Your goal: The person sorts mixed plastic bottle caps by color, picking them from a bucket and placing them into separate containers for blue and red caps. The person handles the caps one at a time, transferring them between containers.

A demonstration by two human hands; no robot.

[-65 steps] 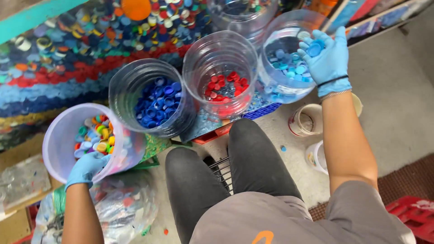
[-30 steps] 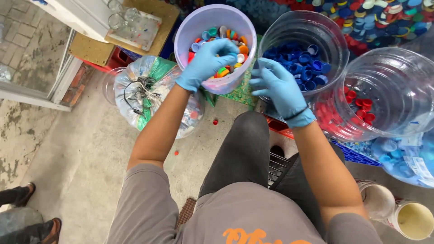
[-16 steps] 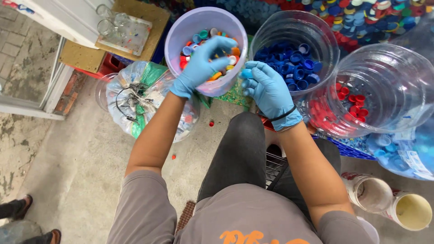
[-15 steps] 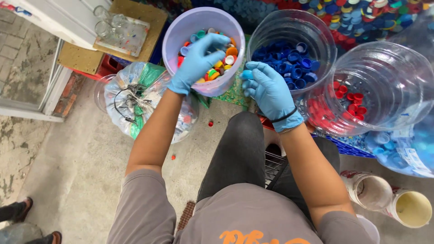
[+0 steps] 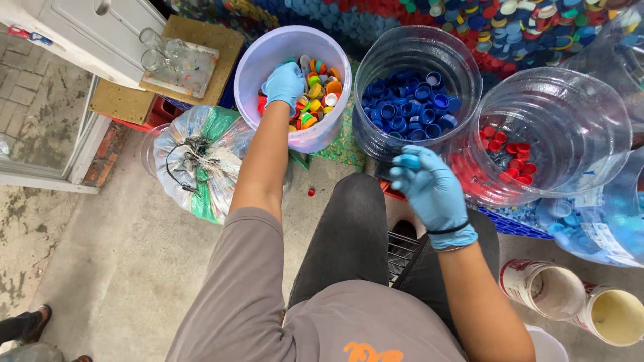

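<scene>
My left hand [image 5: 285, 84], in a blue glove, reaches down into the lilac bucket [image 5: 268, 50] and rests on the mixed coloured bottle caps [image 5: 316, 100]; its fingers are buried, so any grip is hidden. My right hand [image 5: 433, 194], also gloved, is raised over my knee just in front of the clear tub of dark blue caps [image 5: 409, 107]. It pinches a light blue cap [image 5: 410, 161] at its fingertips. A clear tub with red caps [image 5: 506, 151] stands to the right.
A tied plastic bag [image 5: 198, 164] lies left of my left arm. A board with glass jars [image 5: 178, 57] sits behind it. Two open tins [image 5: 583, 302] stand at the lower right. A carpet of caps [image 5: 523, 27] covers the ground beyond the tubs.
My right hand has drawn back from the blue-cap tub toward my knee, now with a light blue cap. My left hand has sunk deeper into the lilac bucket.
</scene>
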